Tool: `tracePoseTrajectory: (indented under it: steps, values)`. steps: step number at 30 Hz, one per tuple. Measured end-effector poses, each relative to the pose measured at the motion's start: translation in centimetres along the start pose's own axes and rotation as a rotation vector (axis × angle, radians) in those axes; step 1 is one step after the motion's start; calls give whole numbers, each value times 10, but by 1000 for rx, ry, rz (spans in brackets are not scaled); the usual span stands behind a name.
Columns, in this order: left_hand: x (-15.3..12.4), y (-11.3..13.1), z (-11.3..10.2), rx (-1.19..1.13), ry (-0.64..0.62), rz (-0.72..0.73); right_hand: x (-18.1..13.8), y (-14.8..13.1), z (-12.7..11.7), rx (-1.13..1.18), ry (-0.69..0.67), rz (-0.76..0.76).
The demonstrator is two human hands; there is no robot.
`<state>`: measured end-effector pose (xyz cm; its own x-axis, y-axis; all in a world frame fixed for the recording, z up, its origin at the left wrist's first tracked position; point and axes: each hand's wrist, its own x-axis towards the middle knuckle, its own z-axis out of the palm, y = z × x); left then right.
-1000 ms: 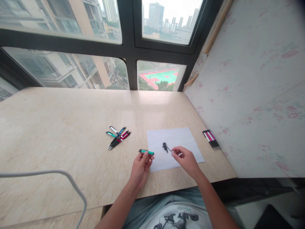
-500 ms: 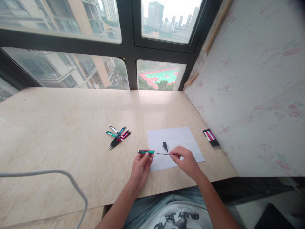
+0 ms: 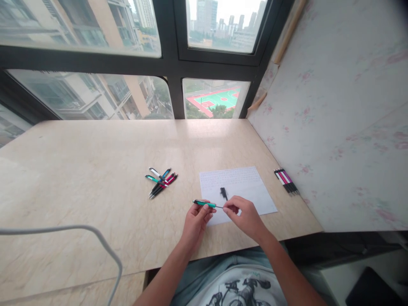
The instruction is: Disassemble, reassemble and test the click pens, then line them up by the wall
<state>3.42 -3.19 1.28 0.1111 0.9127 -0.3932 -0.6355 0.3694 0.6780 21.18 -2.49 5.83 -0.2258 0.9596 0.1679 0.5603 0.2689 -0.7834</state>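
Observation:
Between the fingers of my left hand (image 3: 199, 216) lies a green pen barrel (image 3: 207, 204) with a black clip end, its open end facing right. My right hand (image 3: 241, 213) pinches a thin dark pen refill (image 3: 219, 207). The refill's left end meets the barrel's open end; how far it reaches inside is hidden. Just beyond my hands, black pen parts (image 3: 223, 193) rest on a sheet of paper (image 3: 251, 187) with handwritten lines, which lies partly under my hands.
A crossed pile of several pens (image 3: 162, 182) lies to the left on the marble-patterned table (image 3: 95, 170). Several pens in a row (image 3: 286, 181) lie by the wall at right. A grey cable (image 3: 105, 242) arches over the front left; a window (image 3: 216, 97) stands behind.
My left hand has moved right with the barrel, and the gap to the refill has closed. The refill's tip now meets the barrel. The whole view has shifted slightly.

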Motion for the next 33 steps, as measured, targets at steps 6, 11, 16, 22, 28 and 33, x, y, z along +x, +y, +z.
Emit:
tracePoseTrajectory:
  steps: [6,11,16,22,28,33]
  values:
    - [1,2,-1,10,3,-12,1,2,2,-46,12,6]
    - [1,0,-2,21,-7,3,-1,3,3,10,-1,52]
    - [1,0,-2,22,-6,5,-2,5,5,-2,-17,80]
    - [1,-2,-3,21,-25,11,-2,5,5,3,-4,97]
    - [2,-3,-5,40,-18,19,-1,1,5,13,31,37]
    - [2,-2,-4,11,-16,7,-1,1,9,-6,17,31]
